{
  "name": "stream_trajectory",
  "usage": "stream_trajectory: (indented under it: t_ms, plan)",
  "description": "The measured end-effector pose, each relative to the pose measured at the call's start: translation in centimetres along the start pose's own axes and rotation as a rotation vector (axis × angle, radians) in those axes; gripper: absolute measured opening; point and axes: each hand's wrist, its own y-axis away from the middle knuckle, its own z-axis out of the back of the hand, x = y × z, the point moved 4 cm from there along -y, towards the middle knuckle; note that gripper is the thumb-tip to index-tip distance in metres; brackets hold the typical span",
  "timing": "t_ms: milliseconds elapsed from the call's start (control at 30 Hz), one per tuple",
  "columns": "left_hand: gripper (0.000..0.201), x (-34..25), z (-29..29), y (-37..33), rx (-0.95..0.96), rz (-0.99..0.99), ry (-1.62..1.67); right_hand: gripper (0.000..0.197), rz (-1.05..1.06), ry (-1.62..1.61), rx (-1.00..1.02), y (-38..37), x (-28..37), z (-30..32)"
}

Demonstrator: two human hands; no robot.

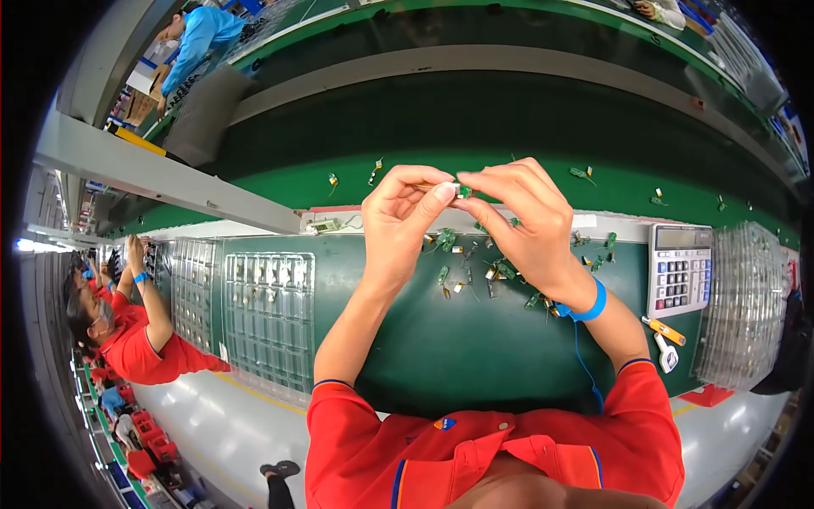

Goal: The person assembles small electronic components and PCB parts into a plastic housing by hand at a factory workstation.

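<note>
Over the far edge of the green work mat, both my hands meet at a small green circuit board point(464, 192) with a white part on its left side. My left hand point(402, 219) pinches the white part between thumb and fingertips. On the board's green end, the thumb and fingers of my right hand point(532, 219) are closed. Fingertips cover much of the piece. Below the hands lies a loose scatter of small circuit boards point(443, 275) with short wires and white or metal parts. A blue wrist strap point(591, 304) with a cord circles my right wrist.
At left lies a clear compartment tray point(270, 318) with several small parts. A calculator point(680, 270), an orange-handled cutter point(666, 331) and stacked clear trays point(744, 297) stand right. Beyond runs a green conveyor point(627, 182) carrying loose boards. A metal post point(170, 174) crosses upper left; a co-worker point(136, 331) sits left.
</note>
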Motion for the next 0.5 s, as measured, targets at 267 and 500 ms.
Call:
stream_trajectory:
  t_ms: [267, 500]
  plan:
    - [0.012, 0.35, 0.55, 0.53, 0.061, -0.121, -0.007, 0.027, -0.004, -0.050, 0.019, -0.12, 0.89, 0.55]
    - [0.013, -0.19, 0.23, 0.42, 0.082, -0.081, -0.020, 0.025, 0.022, -0.068, 0.005, -0.17, 0.84, 0.82]
